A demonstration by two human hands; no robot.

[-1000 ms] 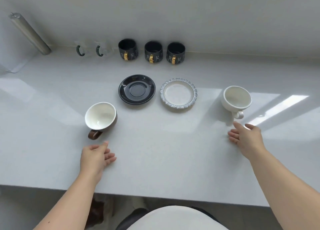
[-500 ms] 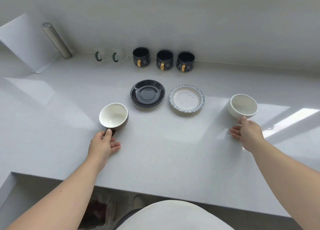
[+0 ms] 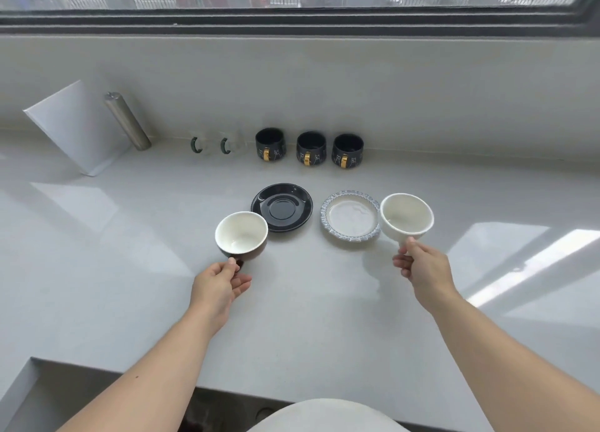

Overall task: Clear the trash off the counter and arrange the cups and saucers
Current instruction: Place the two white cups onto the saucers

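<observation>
My left hand point(image 3: 218, 284) grips the handle of a brown cup with a white inside point(image 3: 241, 235), held just in front of and left of the black saucer point(image 3: 281, 207). My right hand point(image 3: 422, 271) pinches the handle of a white cup point(image 3: 406, 219), lifted off the counter at the right edge of the white saucer with a blue rim point(image 3: 350, 219). Both saucers lie side by side on the white counter point(image 3: 308, 318). Both cups are upright and empty.
Three dark cups with gold handles point(image 3: 310, 152) stand in a row by the back wall. Left of them are two clear glass cups with green handles point(image 3: 211, 144). A metal cylinder point(image 3: 126, 120) and a white board point(image 3: 76, 126) lean at the back left.
Both hands closed on the cup handles and lifted the cups. The brown cup moved right toward the black saucer; the white cup moved left toward the blue-rimmed saucer. The view tilted up.
</observation>
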